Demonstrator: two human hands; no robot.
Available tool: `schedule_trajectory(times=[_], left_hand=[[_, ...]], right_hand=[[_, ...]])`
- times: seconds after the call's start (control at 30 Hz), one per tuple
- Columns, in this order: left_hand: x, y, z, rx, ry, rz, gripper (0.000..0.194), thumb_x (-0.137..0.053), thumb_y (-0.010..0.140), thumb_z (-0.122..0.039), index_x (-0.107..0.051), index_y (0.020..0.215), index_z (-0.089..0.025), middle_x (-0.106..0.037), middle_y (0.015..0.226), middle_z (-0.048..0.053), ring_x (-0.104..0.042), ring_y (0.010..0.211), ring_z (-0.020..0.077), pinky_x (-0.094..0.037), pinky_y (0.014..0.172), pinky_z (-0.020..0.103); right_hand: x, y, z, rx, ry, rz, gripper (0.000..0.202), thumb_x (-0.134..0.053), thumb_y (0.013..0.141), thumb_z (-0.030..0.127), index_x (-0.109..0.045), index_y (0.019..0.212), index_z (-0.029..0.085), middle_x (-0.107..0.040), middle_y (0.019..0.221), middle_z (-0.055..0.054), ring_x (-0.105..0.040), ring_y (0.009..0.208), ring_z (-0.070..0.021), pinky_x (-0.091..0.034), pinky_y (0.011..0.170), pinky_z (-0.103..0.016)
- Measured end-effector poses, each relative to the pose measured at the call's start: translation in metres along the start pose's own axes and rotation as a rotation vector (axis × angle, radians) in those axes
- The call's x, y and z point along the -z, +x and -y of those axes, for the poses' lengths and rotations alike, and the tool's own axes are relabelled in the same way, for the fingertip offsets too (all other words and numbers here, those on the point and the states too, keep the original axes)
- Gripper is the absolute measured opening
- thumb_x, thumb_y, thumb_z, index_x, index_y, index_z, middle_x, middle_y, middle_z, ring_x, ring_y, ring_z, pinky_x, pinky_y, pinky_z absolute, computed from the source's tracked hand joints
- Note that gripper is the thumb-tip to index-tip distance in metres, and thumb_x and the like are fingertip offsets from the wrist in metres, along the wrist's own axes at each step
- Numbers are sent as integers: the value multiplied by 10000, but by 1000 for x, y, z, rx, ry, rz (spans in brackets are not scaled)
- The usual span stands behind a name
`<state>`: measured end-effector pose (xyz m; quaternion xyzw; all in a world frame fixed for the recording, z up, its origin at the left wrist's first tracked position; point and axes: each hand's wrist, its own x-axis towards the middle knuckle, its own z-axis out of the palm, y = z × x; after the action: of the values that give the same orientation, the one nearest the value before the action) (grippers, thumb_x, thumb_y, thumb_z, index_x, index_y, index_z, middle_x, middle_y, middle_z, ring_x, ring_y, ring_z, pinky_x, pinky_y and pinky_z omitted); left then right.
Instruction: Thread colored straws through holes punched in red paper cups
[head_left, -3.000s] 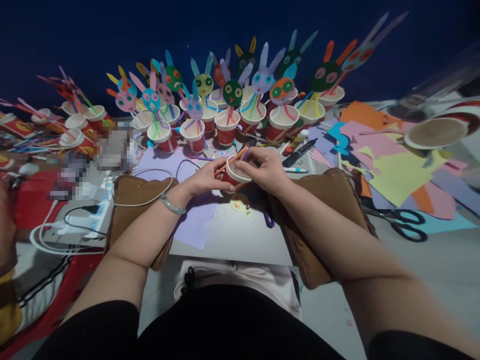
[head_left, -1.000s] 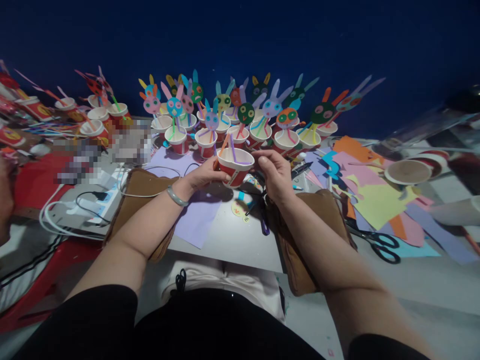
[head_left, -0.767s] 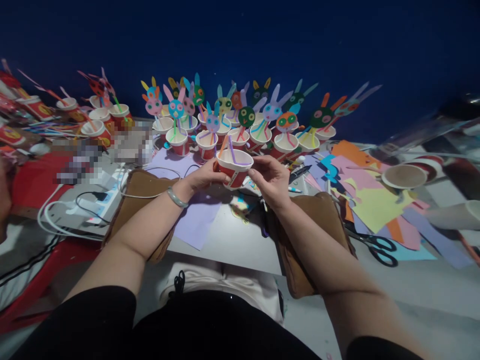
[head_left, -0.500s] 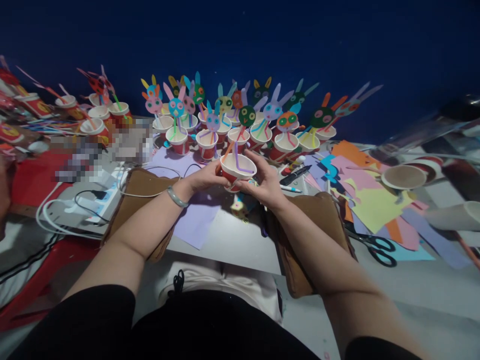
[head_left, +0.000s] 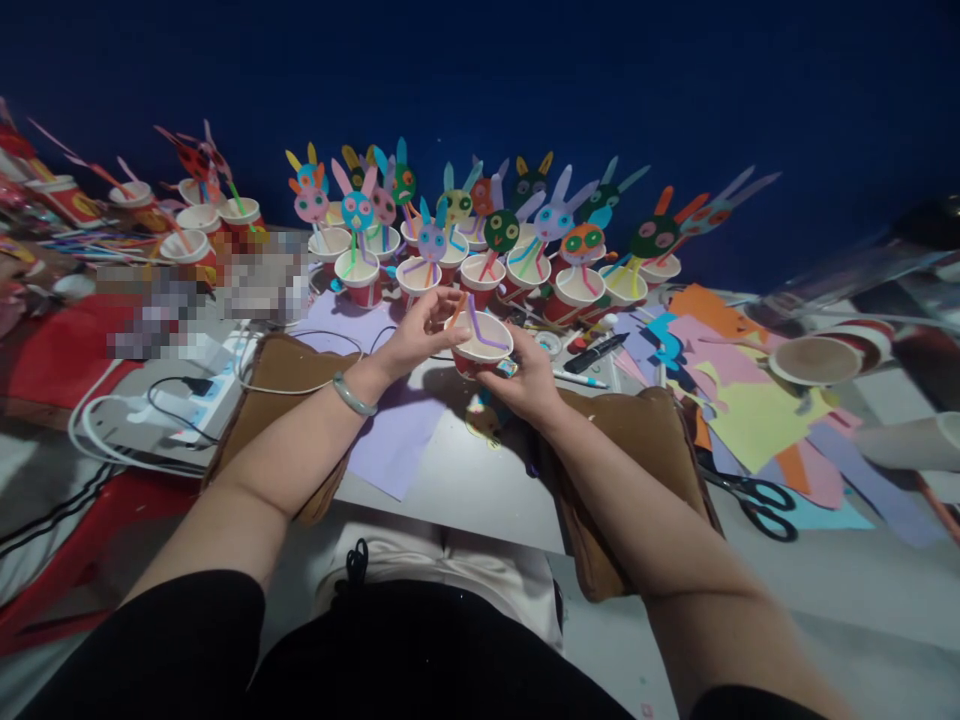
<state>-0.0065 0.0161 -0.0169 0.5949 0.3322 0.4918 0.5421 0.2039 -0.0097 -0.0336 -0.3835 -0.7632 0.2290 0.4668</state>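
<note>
A red-and-white paper cup (head_left: 470, 360) is held above the table, tilted so its inside shows. Inside it stand a purple bendy straw (head_left: 477, 325) and an orange straw (head_left: 457, 314). My right hand (head_left: 529, 380) wraps the cup's right side and underside. My left hand (head_left: 424, 332) is at the left rim, its thumb on the cup's edge and its curled fingers by the orange straw. On the table beneath lies a small yellow paper face (head_left: 481, 420), partly in shadow.
Behind stand several cups with paper rabbit heads on straws (head_left: 577, 285). Coloured paper scraps (head_left: 750, 400) and black-handled scissors (head_left: 769, 505) lie right. Brown pads (head_left: 289, 425) sit under my forearms. A power strip (head_left: 199, 400) and cables lie left; a black pen (head_left: 600, 352) lies beyond my right hand.
My left hand has shifted up from the cup's side to its left rim, its fingers lifting near the orange straw. My right hand keeps hold; the cup has turned slightly.
</note>
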Motion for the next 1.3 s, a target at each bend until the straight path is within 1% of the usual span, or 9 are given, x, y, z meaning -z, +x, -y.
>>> schedule_trajectory(times=[0.07,0.17,0.3,0.43,0.6,0.8,0.93,1.07,1.3], left_hand=[[0,-1,-2,-127,141,-70,605,-887,699,-528,-601,1120,-201,-690,1171,88,-667,1088,208,-531,989,326],[1,-2,-5,-273,305,-81,389,-843,737,-389,-642,1002,-188,-677,1164,96,-652,1116,225,-517,1035,363],[3,-2,-6,-313,432,-39,237,-827,731,-322,-709,874,-174,-699,1136,112,-658,1123,249,-514,1044,399],[6,1,-3,-220,422,0,297,-894,658,-363,-756,835,-168,-708,1171,120,-665,1126,254,-519,1037,404],[6,0,-1,-97,388,32,303,-926,605,-333,-775,804,-162,-706,1181,114,-670,1135,261,-511,1047,418],[6,1,0,-98,355,38,339,-921,618,-408,-723,718,-152,-714,1166,127,-682,1081,249,-503,1033,424],[5,-1,-1,-116,317,57,323,-882,670,-386,-652,659,-159,-719,1151,120,-681,1087,245,-496,1052,431],[2,-3,-3,-135,341,50,284,-880,664,-361,-688,720,-161,-720,1137,124,-683,1094,252,-497,1053,430],[5,0,1,-107,324,40,411,-956,599,-427,-822,899,-182,-723,1198,118,-687,1148,268,-503,1095,439]], right_hand=[[-2,-2,0,36,-64,8,569,-794,753,415,-669,1281,245,-763,1248,-125,-704,1124,-333,-555,997,-507],[-5,-5,0,72,-132,33,569,-769,745,362,-649,1289,246,-757,1216,-120,-701,1093,-331,-555,964,-498],[-9,-8,0,85,-137,38,568,-737,739,325,-622,1288,237,-730,1213,-115,-690,1084,-318,-560,931,-470],[-11,-8,2,73,-138,33,561,-738,735,317,-611,1275,237,-717,1182,-107,-686,1067,-313,-563,901,-454],[-11,-8,3,67,-162,76,566,-729,738,304,-594,1284,247,-705,1188,-109,-673,1084,-328,-552,912,-473],[-11,-9,1,75,-239,119,654,-730,774,343,-557,1399,265,-693,1352,-131,-649,1218,-374,-513,996,-524],[-12,-10,1,72,-264,137,724,-735,783,365,-522,1469,270,-673,1431,-133,-625,1292,-397,-474,1061,-552],[-12,-10,0,89,-264,129,711,-718,807,393,-523,1473,235,-691,1405,-158,-650,1263,-403,-488,1035,-553],[-13,-10,-3,72,-262,124,746,-700,802,379,-496,1504,235,-680,1423,-163,-643,1284,-398,-480,1058,-556]])
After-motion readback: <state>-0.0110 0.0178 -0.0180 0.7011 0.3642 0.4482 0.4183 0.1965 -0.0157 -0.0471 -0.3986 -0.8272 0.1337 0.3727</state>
